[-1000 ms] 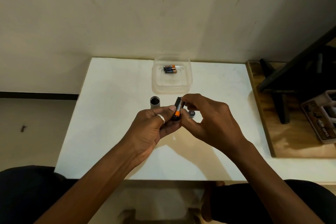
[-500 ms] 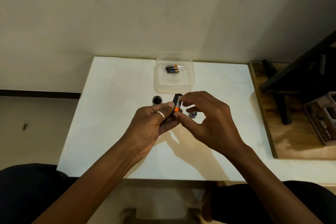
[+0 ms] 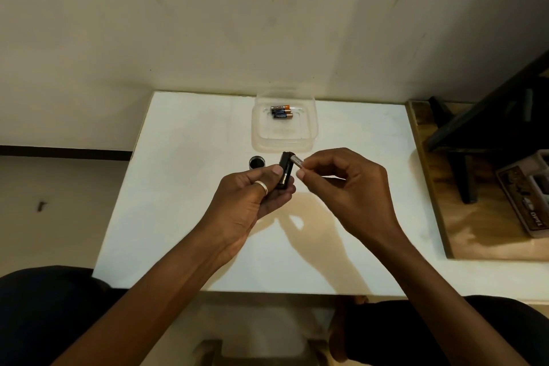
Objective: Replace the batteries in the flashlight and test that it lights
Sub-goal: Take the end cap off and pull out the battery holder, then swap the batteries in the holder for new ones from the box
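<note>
Your left hand point(image 3: 252, 199) grips the holder point(image 3: 285, 171) above the table point(image 3: 184, 187), slots facing your right hand point(image 3: 341, 184), which pinches a battery point(image 3: 297, 162) at its top. The flashlight point(image 3: 257, 162) stands open just beside.

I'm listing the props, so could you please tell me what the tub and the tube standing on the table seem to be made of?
The tub looks like clear, glossy plastic: the white table shows through its walls. The tube seems to be metal with a dull grey sheen, though it is too small to be sure.
</note>
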